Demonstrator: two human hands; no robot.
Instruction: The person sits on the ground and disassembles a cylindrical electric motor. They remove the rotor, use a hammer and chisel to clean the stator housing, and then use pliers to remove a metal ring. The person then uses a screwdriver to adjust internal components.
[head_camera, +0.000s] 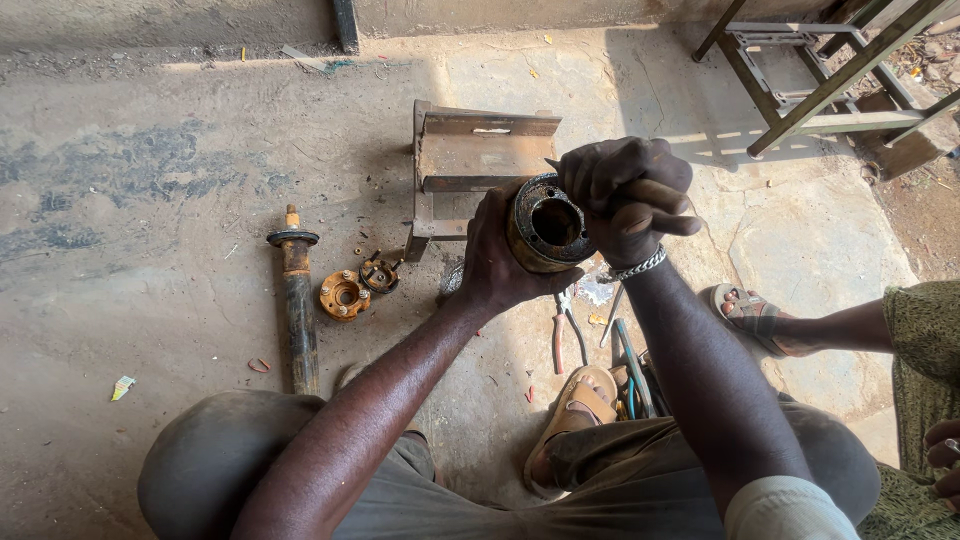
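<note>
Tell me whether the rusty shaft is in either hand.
No, the rusty shaft lies on the concrete floor, apart from both hands.

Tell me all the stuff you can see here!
Metal cylinder: one, rusty brown, hollow, held up in both hands.
Wooden handle: one, brown, in the right fist.
Shaft: one, rusty, lying on the floor at left.
Flange: one, orange, beside the shaft.
Metal bracket: one, rusty, behind the cylinder.
Pliers: one, red handles, on the floor.
Metal frame: one, green, top right.
Left hand: cups the cylinder.
Right hand: grips the handle.
</note>
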